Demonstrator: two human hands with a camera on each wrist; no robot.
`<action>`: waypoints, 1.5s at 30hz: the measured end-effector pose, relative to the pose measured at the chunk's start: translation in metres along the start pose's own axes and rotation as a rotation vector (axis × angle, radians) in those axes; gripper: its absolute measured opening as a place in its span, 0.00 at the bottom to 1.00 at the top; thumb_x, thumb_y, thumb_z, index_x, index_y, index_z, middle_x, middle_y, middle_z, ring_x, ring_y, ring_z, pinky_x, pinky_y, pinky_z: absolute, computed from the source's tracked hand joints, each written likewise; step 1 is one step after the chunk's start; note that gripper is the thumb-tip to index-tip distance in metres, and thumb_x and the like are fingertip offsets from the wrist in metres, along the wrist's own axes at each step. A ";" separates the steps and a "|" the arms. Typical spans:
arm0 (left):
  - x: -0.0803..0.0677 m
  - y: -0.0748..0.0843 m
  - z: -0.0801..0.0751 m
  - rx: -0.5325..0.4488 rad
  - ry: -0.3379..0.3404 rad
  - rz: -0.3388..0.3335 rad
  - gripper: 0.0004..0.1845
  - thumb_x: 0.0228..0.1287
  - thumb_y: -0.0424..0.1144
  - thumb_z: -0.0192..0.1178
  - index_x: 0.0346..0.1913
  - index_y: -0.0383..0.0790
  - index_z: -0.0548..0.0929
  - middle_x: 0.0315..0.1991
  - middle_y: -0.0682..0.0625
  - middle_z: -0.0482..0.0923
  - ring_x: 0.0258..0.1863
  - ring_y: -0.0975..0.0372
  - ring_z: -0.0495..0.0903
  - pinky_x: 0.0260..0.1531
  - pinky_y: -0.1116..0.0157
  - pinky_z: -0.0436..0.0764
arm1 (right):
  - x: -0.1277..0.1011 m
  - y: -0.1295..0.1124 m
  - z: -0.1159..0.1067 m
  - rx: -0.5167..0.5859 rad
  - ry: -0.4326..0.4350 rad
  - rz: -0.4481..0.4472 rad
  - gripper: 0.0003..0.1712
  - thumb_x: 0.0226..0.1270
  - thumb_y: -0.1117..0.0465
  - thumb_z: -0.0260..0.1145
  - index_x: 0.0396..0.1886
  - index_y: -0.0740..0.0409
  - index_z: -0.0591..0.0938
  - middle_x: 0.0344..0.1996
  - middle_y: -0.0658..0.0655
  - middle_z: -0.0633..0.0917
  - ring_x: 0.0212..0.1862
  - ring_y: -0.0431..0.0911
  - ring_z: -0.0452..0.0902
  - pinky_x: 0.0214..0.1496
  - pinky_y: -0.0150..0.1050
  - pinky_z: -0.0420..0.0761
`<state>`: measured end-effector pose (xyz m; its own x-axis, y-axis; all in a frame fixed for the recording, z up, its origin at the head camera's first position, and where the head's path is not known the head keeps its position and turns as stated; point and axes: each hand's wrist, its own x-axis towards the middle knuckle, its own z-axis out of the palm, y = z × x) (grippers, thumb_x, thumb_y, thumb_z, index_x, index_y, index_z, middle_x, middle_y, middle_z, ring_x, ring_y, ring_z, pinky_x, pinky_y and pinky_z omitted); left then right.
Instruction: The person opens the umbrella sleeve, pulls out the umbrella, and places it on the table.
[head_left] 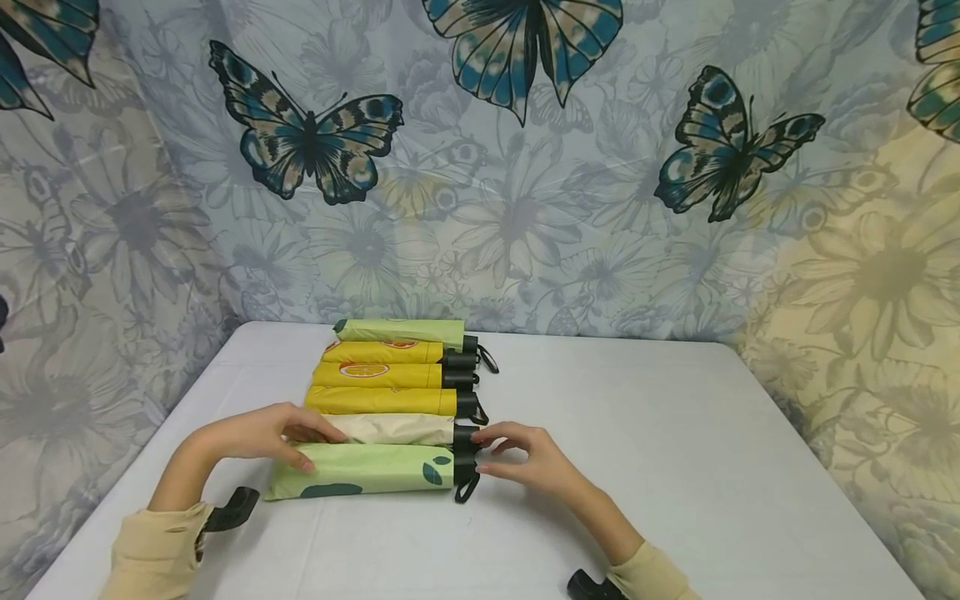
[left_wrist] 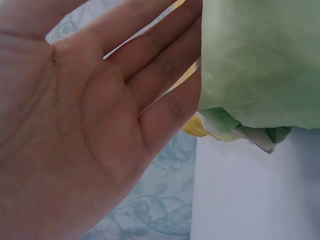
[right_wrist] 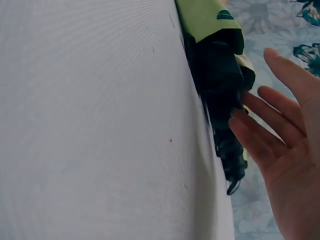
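Several folded umbrellas lie side by side in a row, handles to the right. Nearest is a light green umbrella (head_left: 375, 468) with dark leaf prints; a cream umbrella (head_left: 397, 429) lies just behind it. My left hand (head_left: 258, 433) rests over the left ends of these two, thumb on the green one and fingertips at the cream one. In the left wrist view its fingers reach fairly straight behind the green fabric (left_wrist: 260, 60). My right hand (head_left: 528, 458) has its fingertips right at the ends of the black handles (right_wrist: 217, 70), fingers loosely bent.
Behind the cream umbrella lie three yellow umbrellas (head_left: 382, 400) with orange-slice prints, then another green umbrella (head_left: 405, 331) at the back. All rest on a white table (head_left: 637, 433). A butterfly-patterned cloth (head_left: 517, 217) hangs behind. Black wrist mounts (head_left: 234, 510) show by the sleeves.
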<state>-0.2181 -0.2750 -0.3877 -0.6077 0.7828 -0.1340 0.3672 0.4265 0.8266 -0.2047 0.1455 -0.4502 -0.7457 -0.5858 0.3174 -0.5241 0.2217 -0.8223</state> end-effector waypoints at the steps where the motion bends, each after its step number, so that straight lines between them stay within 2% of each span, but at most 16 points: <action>1: 0.000 -0.001 0.000 0.000 -0.002 0.005 0.27 0.61 0.41 0.67 0.62 0.35 0.78 0.60 0.36 0.77 0.58 0.76 0.76 0.56 0.76 0.77 | 0.000 0.000 0.000 -0.006 0.004 -0.007 0.22 0.60 0.60 0.73 0.54 0.60 0.82 0.51 0.60 0.86 0.52 0.54 0.82 0.52 0.43 0.85; 6: -0.002 -0.002 0.000 0.005 -0.007 0.034 0.28 0.60 0.42 0.67 0.62 0.35 0.78 0.61 0.36 0.77 0.59 0.77 0.74 0.57 0.78 0.75 | -0.001 -0.002 0.002 -0.022 0.016 -0.064 0.21 0.59 0.64 0.73 0.52 0.62 0.83 0.49 0.62 0.86 0.48 0.55 0.83 0.50 0.43 0.85; 10: -0.002 -0.002 0.001 0.001 -0.010 0.044 0.28 0.60 0.41 0.67 0.63 0.35 0.77 0.61 0.36 0.76 0.60 0.78 0.74 0.58 0.78 0.74 | -0.001 -0.001 0.005 -0.024 -0.011 -0.090 0.21 0.59 0.65 0.72 0.53 0.64 0.82 0.49 0.63 0.86 0.48 0.55 0.83 0.52 0.43 0.84; 16: -0.001 -0.005 0.004 -0.001 -0.015 0.075 0.29 0.60 0.40 0.67 0.63 0.33 0.75 0.60 0.35 0.75 0.60 0.78 0.72 0.60 0.78 0.73 | -0.001 -0.003 0.007 -0.031 -0.048 -0.074 0.23 0.59 0.62 0.73 0.55 0.62 0.81 0.51 0.61 0.85 0.51 0.54 0.82 0.54 0.45 0.84; 22: 0.000 -0.008 0.007 0.048 0.003 0.105 0.28 0.60 0.41 0.68 0.62 0.34 0.76 0.58 0.37 0.77 0.59 0.76 0.73 0.59 0.77 0.74 | 0.001 -0.004 0.010 -0.128 -0.067 -0.068 0.25 0.58 0.58 0.74 0.56 0.59 0.81 0.52 0.57 0.85 0.51 0.50 0.82 0.53 0.40 0.84; 28: 0.003 -0.006 0.008 0.080 0.009 0.076 0.29 0.59 0.43 0.68 0.63 0.37 0.77 0.55 0.42 0.77 0.57 0.74 0.74 0.58 0.77 0.74 | 0.001 -0.006 0.015 -0.201 -0.069 -0.027 0.24 0.57 0.59 0.75 0.54 0.58 0.82 0.51 0.56 0.84 0.45 0.46 0.82 0.50 0.37 0.84; 32: 0.003 -0.005 0.008 0.092 0.010 0.065 0.30 0.58 0.44 0.69 0.63 0.39 0.78 0.54 0.44 0.77 0.56 0.72 0.75 0.57 0.76 0.75 | 0.001 -0.009 0.019 -0.227 -0.048 -0.008 0.23 0.57 0.62 0.74 0.53 0.60 0.82 0.50 0.56 0.84 0.44 0.45 0.83 0.50 0.36 0.84; 36: 0.002 -0.004 0.008 0.107 0.015 0.072 0.29 0.57 0.43 0.69 0.63 0.40 0.78 0.54 0.44 0.78 0.56 0.72 0.74 0.58 0.76 0.74 | 0.003 -0.013 0.023 -0.185 -0.040 0.053 0.22 0.57 0.67 0.73 0.52 0.62 0.82 0.50 0.58 0.84 0.47 0.48 0.84 0.53 0.38 0.85; 41: 0.002 -0.005 0.007 0.109 0.017 0.075 0.29 0.57 0.44 0.69 0.62 0.39 0.78 0.54 0.44 0.78 0.57 0.74 0.74 0.58 0.77 0.74 | 0.004 -0.016 0.030 -0.139 -0.032 0.158 0.21 0.57 0.65 0.73 0.52 0.63 0.81 0.49 0.59 0.85 0.49 0.52 0.84 0.53 0.37 0.85; 45: 0.001 -0.006 0.007 0.099 0.007 0.077 0.30 0.57 0.44 0.69 0.63 0.39 0.78 0.56 0.43 0.78 0.58 0.75 0.73 0.59 0.77 0.73 | 0.003 -0.016 0.032 -0.148 -0.023 0.166 0.22 0.58 0.66 0.73 0.53 0.62 0.81 0.49 0.58 0.84 0.47 0.51 0.84 0.51 0.32 0.84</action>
<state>-0.2161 -0.2734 -0.3966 -0.5799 0.8118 -0.0683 0.4800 0.4082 0.7765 -0.1856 0.1150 -0.4514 -0.8182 -0.5489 0.1711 -0.4506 0.4273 -0.7838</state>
